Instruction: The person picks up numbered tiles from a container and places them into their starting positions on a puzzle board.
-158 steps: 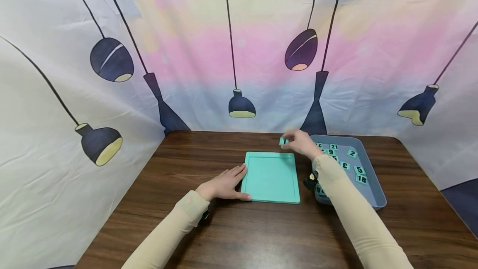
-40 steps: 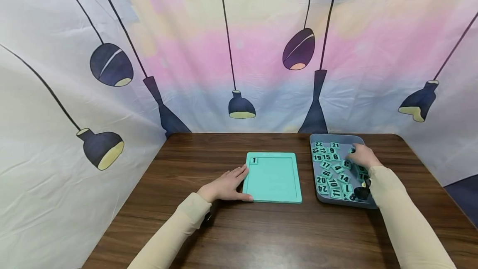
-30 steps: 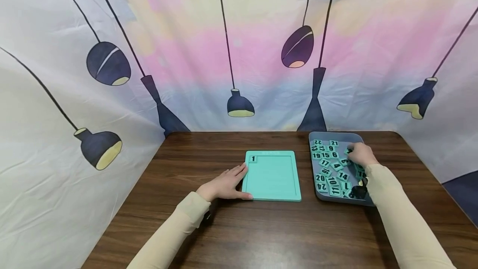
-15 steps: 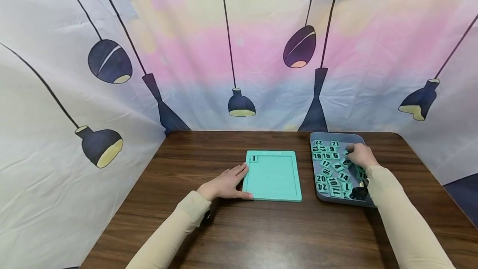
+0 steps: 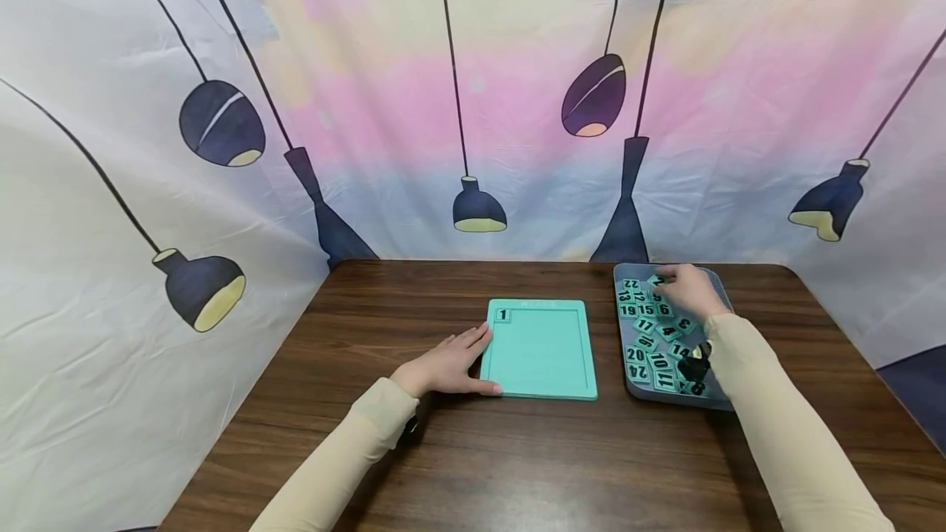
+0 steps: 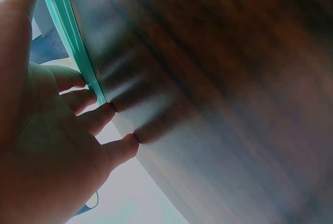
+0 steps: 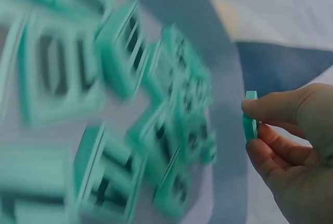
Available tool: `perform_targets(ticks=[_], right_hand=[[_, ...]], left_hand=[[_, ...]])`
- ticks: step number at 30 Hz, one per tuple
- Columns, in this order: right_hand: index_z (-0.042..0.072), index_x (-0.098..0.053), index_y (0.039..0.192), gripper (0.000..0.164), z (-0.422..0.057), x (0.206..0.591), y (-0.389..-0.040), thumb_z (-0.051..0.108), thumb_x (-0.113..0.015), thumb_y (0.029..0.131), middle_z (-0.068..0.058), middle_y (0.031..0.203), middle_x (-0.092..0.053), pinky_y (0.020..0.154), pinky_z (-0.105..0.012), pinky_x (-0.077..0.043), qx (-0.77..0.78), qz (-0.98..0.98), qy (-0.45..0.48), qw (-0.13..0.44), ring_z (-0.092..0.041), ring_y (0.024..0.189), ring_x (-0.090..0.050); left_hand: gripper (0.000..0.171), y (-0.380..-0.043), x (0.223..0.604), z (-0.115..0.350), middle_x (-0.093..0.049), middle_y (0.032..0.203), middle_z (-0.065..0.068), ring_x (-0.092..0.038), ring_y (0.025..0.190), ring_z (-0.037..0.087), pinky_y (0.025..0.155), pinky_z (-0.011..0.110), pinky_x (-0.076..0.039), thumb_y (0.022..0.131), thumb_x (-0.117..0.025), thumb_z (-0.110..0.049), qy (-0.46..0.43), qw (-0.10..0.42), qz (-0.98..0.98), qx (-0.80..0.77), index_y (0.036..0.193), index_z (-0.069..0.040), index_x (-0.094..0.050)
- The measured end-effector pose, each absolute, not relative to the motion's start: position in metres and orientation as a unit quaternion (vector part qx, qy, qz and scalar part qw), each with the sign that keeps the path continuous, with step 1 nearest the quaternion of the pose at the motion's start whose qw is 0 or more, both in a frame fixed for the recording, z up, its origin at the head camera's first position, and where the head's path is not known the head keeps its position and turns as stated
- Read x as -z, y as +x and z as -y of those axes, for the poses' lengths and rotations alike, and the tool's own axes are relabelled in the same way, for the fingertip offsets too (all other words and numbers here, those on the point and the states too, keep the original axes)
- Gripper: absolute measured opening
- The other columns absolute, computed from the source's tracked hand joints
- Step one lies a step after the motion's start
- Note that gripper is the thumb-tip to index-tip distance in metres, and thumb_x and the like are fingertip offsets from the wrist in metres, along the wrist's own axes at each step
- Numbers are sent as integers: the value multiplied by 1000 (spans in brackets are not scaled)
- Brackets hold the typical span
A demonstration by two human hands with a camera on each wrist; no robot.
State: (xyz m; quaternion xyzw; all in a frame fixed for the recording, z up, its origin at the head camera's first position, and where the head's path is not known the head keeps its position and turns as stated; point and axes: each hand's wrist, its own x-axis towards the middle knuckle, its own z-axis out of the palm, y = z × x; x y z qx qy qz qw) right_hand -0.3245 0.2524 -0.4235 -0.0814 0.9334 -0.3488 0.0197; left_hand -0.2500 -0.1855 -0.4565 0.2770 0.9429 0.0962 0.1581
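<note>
My left hand point(image 5: 445, 368) lies loosely spread against the board point(image 5: 538, 354), my right hand point(image 5: 693, 291) pinches a tile point(image 7: 251, 124) — best lifted well clear of the loose pieces point(image 5: 646, 309) in the tray point(image 5: 665, 397).

Our left arm point(image 5: 340, 458) reaches forward and inward, the left hand point(image 5: 446, 364) palm down with its fingers point(image 6: 122, 150) spread and the thumb point(image 5: 482, 387) set apart. Our right arm point(image 5: 791, 429) stretches farther forward, slanting leftward, and the right hand point(image 5: 691, 288) pinches with thumb point(image 7: 281, 105) and fingertips point(image 7: 257, 152), its other fingers bent.
</note>
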Motion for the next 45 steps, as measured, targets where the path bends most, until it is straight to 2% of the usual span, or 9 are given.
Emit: perform_targets(ticks=[9, 17, 24, 36, 45], right_hand=[[-10, -48, 145, 49, -190, 408, -336, 8, -60, 101, -34, 143, -48, 95, -58, -48, 370, -919, -135, 24, -49, 126, -50], [-4, -50, 146, 49, -141, 416, -347, 9, -62, 100, -30, 143, -49, 96, -57, -48, 404, -898, -168, 52, -47, 128, -48], [-2, -53, 145, 47, -106, 424, -342, 7, -63, 100, -25, 145, -50, 97, -53, -48, 411, -889, -190, 66, -43, 130, -49], [-3, -61, 137, 42, -77, 444, -338, 2, -68, 96, -23, 139, -57, 94, -48, -51, 372, -898, -224, 72, -39, 125, -55], [1, -66, 132, 39, -59, 457, -334, 2, -70, 94, -20, 133, -61, 86, -43, -55, 345, -907, -230, 73, -37, 118, -59]], left_hand=[[104, -249, 455, 187, -5, 170, 6, -11, 154, 25, 121, 52, -16, 91, -60, -69, 275, 162, -942, -105, 163, -11, -12], [105, -250, 456, 185, -3, 170, 4, -9, 155, 22, 122, 51, -15, 90, -59, -70, 272, 161, -943, -103, 164, -13, -10], [105, -252, 457, 183, -4, 170, 3, -10, 155, 22, 122, 50, -15, 90, -59, -70, 274, 165, -942, -105, 164, -14, -10], [105, -254, 459, 182, -5, 170, 4, -11, 154, 22, 121, 50, -16, 90, -58, -72, 269, 164, -943, -104, 164, -14, -11], [105, -253, 459, 185, -7, 169, 5, -13, 154, 25, 121, 52, -17, 90, -60, -70, 269, 165, -943, -104, 163, -11, -12]])
